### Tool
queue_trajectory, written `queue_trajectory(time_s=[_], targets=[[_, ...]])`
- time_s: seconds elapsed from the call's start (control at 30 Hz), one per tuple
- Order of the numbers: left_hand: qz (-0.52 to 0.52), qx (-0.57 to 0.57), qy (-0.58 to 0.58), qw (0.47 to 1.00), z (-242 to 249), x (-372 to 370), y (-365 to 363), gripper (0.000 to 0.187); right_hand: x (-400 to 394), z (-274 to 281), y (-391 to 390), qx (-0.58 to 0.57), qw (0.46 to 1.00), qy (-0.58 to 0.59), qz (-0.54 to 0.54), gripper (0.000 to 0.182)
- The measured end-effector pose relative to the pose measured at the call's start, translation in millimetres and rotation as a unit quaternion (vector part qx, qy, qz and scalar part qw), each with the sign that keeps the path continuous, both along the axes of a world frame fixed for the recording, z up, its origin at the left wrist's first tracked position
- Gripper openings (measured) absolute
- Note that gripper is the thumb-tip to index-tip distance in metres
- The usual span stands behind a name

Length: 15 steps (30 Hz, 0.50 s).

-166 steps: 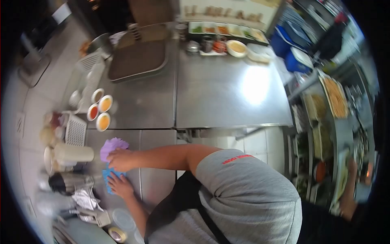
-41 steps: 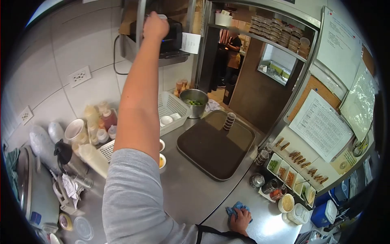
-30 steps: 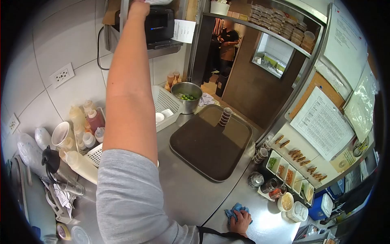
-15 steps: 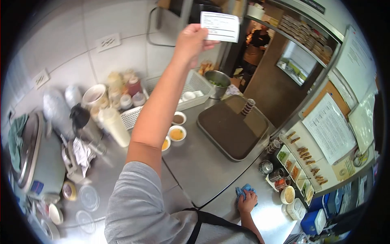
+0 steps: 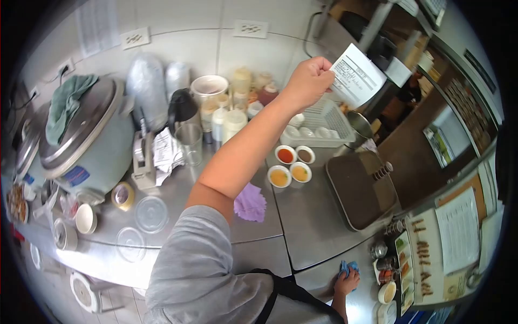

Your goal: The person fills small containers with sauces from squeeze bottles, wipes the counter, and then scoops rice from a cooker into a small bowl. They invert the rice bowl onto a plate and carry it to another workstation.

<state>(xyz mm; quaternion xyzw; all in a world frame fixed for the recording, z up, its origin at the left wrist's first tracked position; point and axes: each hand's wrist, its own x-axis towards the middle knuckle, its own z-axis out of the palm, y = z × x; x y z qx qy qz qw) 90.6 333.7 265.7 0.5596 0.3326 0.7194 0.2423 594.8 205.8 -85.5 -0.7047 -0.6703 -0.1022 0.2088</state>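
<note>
My left hand (image 5: 310,82) is raised at the upper middle, its fingers pinching a white printed slip (image 5: 357,75) by one edge. My right hand (image 5: 346,281) is low at the right, fingers closed over a blue cloth (image 5: 348,267) on the steel counter (image 5: 318,237). Between the two hands, four small white bowls stand together: one with red sauce (image 5: 285,155), one with brown sauce (image 5: 305,155) and two with yellow liquid (image 5: 279,176). A purple cloth (image 5: 250,203) lies beside my left forearm.
A dark tray (image 5: 359,189) stands right of the bowls. Behind them are a grey basket (image 5: 324,121) and a metal pot (image 5: 359,127). Large cookers (image 5: 91,140), bottles and a tape dispenser (image 5: 144,162) fill the left. Ingredient containers (image 5: 402,264) line the right edge.
The view has swung left, showing more of the cookers and the purple cloth. The slip in my left hand is now tilted. My right hand remains on the blue cloth.
</note>
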Motion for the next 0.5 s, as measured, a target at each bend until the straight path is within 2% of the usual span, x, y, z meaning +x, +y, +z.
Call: queue_trajectory(time_s=[0.03, 0.07, 0.13, 0.2, 0.27, 0.33, 0.37, 0.4, 0.47, 0.5], targets=[[0.051, 0.009, 0.042, 0.998, -8.5, -17.4, 7.4, 0.011, 0.7, -0.9, -0.4, -0.006, 1.000, -0.001, -0.011, 0.031], [0.137, 0.056, 0.031, 0.989, -18.6, -33.7, 17.2, 0.011, 3.6, -3.3, 0.4, -0.002, 1.000, -0.004, 0.000, 0.031], [0.227, 0.041, -0.041, 0.972, -29.5, -78.5, 14.9, 0.020, 5.2, -5.6, 0.5, -0.006, 1.000, -0.012, 0.000, 0.031], [0.318, 0.033, -0.032, 0.947, -41.2, -128.0, 2.6, 0.027, 4.5, -4.3, 0.6, -0.007, 1.000, -0.024, -0.010, 0.032], [0.410, 0.013, 0.030, 0.912, -53.2, -167.2, -28.5, 0.029, -0.5, -1.8, -0.7, -0.008, 0.999, -0.043, -0.023, 0.032], [0.396, -0.004, -0.031, 0.918, -73.6, -200.8, -59.2, 0.025, 4.9, -7.3, 1.4, -0.003, 0.999, -0.042, -0.015, 0.032], [0.433, -0.017, -0.039, 0.901, -85.8, -213.2, -78.2, 0.022, 7.6, -9.2, 3.3, -0.004, 0.999, -0.043, -0.007, 0.032], [0.520, -0.022, 0.020, 0.854, -99.5, -225.8, -97.6, 0.018, 5.4, -6.5, 5.1, -0.012, 0.999, -0.048, -0.018, 0.031], [0.591, -0.067, 0.063, 0.801, -126.1, -233.9, -143.6, 0.021, -1.0, -3.0, 2.8, -0.029, 0.997, -0.053, -0.045, 0.031], [0.613, -0.086, 0.049, 0.784, -141.2, -233.2, -162.7, 0.023, 0.1, -4.6, 0.9, -0.026, 0.997, -0.059, -0.043, 0.031]])
